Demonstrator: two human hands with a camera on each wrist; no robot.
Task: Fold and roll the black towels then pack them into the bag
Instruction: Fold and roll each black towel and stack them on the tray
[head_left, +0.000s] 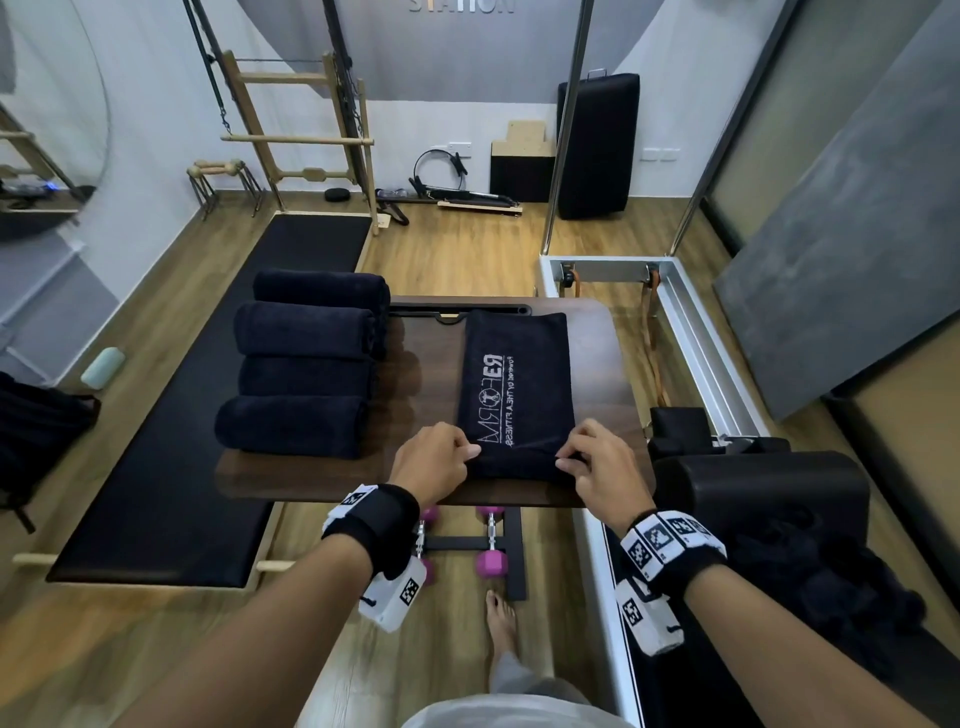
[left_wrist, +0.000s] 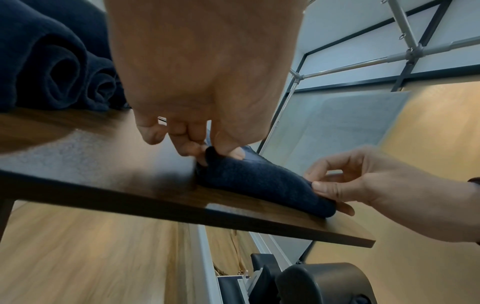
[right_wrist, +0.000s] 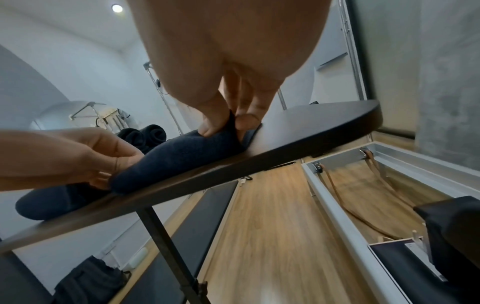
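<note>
Black wristbands (head_left: 382, 525) carrying white marker-printed camera blocks (head_left: 393, 597) on both bare forearms, grey clothing (head_left: 514, 712), barefoot

Black folded towel (head_left: 514, 384) with white lettering, four plain black rolled towels (head_left: 306, 364), dark walnut-brown table (head_left: 426, 374), pink dumbbells (head_left: 488, 564), light wood floor (head_left: 467, 249)

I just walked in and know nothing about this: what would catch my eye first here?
Both hands, left hand and right hand, pinch the near edge of a folded black towel with white lettering on the wooden table. Left of it lie four rolled towels in a row.
</note>
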